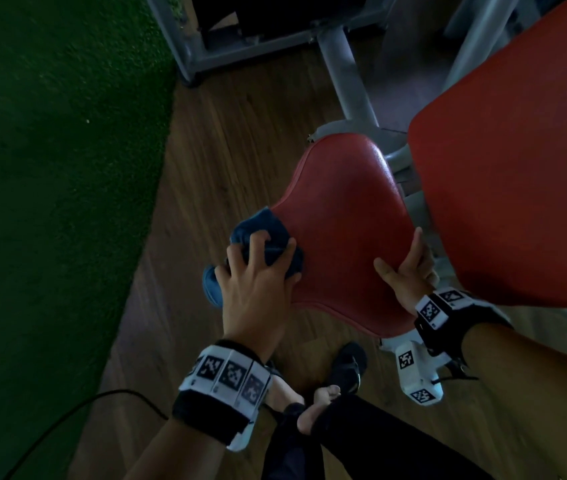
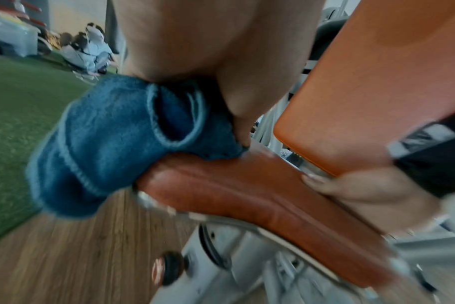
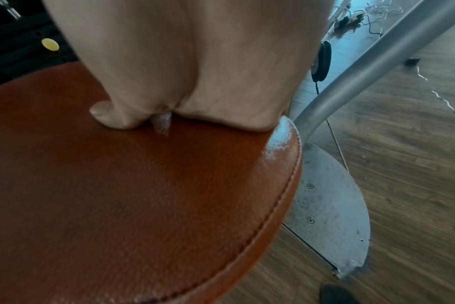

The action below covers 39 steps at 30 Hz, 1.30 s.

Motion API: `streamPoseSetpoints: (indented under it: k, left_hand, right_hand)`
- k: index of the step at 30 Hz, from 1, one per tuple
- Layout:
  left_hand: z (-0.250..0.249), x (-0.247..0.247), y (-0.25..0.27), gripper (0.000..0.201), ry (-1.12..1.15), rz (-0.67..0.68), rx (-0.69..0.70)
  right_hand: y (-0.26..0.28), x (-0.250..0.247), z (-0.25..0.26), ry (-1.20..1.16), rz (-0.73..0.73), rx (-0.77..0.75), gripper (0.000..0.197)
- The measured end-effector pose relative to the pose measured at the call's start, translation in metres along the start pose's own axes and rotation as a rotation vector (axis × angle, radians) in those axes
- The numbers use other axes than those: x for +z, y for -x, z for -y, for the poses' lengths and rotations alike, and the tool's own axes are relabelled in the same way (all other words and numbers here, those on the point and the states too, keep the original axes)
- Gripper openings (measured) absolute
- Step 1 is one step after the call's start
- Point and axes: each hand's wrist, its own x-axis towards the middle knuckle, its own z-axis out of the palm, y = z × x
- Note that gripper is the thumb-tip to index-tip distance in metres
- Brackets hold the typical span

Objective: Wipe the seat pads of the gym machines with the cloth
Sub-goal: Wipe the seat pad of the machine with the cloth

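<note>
hands [image 1: 257, 289] [image 1: 405, 268], two; one cloth [image 1: 257, 237]; two red pads [image 1: 340, 237] [image 1: 517, 168]

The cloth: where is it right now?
In the head view the cloth is bunched under the left hand on the left edge of the seat pad, partly hanging over the wooden floor.

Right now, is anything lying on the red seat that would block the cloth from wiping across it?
Only the right hand, gripping the seat pad's right edge. The left hand holds the blue cloth on the left edge; the surface between looks bare.
</note>
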Motion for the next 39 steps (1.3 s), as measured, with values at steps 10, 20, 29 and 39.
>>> streamPoseSetpoints:
  k: [10,20,29,39]
  left_hand:
    - [-0.006,0.020,0.023,0.068,0.010,-0.064,0.040]
    - [-0.013,0.023,0.029,0.063,-0.032,-0.048,0.067]
    - [-0.031,0.021,-0.043,0.059,-0.060,-0.077,0.112]
    - [-0.037,0.054,0.021,0.067,-0.145,0.117,0.583]
  right_hand:
    - [0.000,0.002,-0.002,-0.008,-0.023,-0.023,0.099]
    - [0.001,0.001,0.001,-0.004,-0.019,-0.020,0.098]
    - [-0.002,0.000,0.000,0.022,-0.035,-0.016,0.100]
    - [0.002,0.004,0.002,-0.038,-0.025,-0.053,0.117]
